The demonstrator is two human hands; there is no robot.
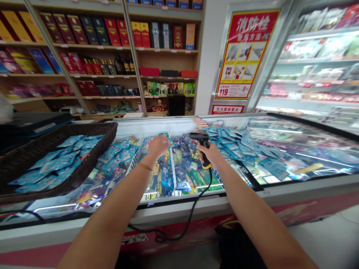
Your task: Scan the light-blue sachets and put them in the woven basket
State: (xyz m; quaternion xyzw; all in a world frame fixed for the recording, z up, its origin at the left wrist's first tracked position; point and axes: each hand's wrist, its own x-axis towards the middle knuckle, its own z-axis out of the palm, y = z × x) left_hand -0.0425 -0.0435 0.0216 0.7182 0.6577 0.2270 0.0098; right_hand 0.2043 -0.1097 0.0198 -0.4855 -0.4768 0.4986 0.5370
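My right hand (pixel 213 154) is wrapped around the handle of a black and yellow barcode scanner (pixel 202 138), held over the freezer's packets. Its black cable (pixel 190 216) hangs down over the freezer's front edge and loops there. My left hand (pixel 158 147) is over the freezer (pixel 126 129), its fingers curled together and pointing right. Colourful packets (pixel 166 175) lie just beneath it; what its fingertips grip, if anything, is hidden. Between the hands sit dark blue bagged goods (pixel 183 149), split up by white wire dividers (pixel 173 170).
A brown wicker basket (pixel 112 130) of blue packets (pixel 56 160) stands at left. More blue packets (pixel 232 140) are heaped on the right, beside the glass lid (pixel 303 138). Shelves of boxes (pixel 165 54), a red fire-hydrant poster (pixel 246 56) and a lit display fridge (pixel 316 63) stand behind.
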